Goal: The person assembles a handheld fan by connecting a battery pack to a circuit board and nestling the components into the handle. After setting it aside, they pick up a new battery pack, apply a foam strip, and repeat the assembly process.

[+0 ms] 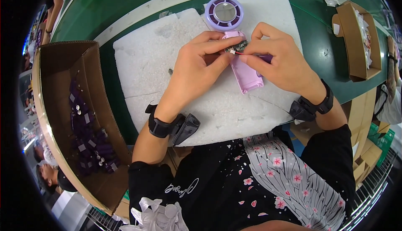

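Observation:
A light purple handheld fan lies on the white foam sheet (146, 80), its round head (225, 12) away from me and its open pink handle shell (248, 78) toward me. Over the shell's upper end, the fingers and thumb of my left hand (201, 59) are closed on a small dark circuit board (240, 46). A white plug (233, 51) with a red wire (239, 53) sits at the board's edge. My right hand (278, 55) pinches the wire beside it. Under the right fingers shows part of a dark purple cylinder (266, 58), mostly hidden.
At the left stands a long cardboard box (69, 48) with several purple cylinders (90, 143) inside. A smaller carton (351, 42) with plastic-wrapped parts is at the far right of the green table (314, 38). Black bands with modules circle both wrists. Other people appear at both sides.

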A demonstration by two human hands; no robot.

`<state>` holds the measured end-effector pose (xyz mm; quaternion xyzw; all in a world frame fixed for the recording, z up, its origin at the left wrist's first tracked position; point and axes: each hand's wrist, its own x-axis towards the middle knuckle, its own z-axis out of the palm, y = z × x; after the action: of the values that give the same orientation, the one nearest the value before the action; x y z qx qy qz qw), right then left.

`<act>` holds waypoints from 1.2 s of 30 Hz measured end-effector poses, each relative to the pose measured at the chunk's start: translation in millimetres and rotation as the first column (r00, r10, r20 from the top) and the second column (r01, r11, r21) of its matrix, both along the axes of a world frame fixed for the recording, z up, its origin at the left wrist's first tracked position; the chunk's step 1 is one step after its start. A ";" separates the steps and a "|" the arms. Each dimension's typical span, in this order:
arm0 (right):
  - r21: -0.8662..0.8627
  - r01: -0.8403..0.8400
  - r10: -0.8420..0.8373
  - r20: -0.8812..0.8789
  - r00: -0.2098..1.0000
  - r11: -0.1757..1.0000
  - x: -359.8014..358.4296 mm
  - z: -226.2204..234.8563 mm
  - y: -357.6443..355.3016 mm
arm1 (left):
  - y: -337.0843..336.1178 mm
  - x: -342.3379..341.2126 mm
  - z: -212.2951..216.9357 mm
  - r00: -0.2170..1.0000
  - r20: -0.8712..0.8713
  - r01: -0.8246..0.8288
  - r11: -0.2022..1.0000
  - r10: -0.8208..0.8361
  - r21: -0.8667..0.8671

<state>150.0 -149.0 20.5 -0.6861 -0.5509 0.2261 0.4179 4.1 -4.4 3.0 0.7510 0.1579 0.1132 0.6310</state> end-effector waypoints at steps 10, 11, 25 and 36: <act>-0.116 -0.003 0.007 0.031 0.999 0.993 -2.2 0.0 -0.1 | -0.1 -0.8 1.0 1.000 -0.002 0.030 0.999 -0.030 -0.044; -0.117 -0.001 0.005 0.029 1.000 0.993 -2.5 -0.1 -0.6 | 0.3 -0.8 1.0 0.999 -0.005 0.037 0.999 -0.037 -0.036; -0.073 0.011 -0.001 0.141 0.990 0.997 -9.0 -1.8 -2.1 | 3.5 -1.7 4.9 0.996 -0.045 0.072 0.997 -0.070 0.028; -0.022 0.068 -0.062 0.212 0.975 0.997 -13.5 -4.0 -3.2 | 0.8 -1.4 -0.4 0.998 0.009 0.059 0.998 -0.059 -0.007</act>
<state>136.6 -152.2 16.4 -0.7301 -0.5660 0.1462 0.3540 2.7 -3.6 2.7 0.7527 0.1333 0.0970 0.6374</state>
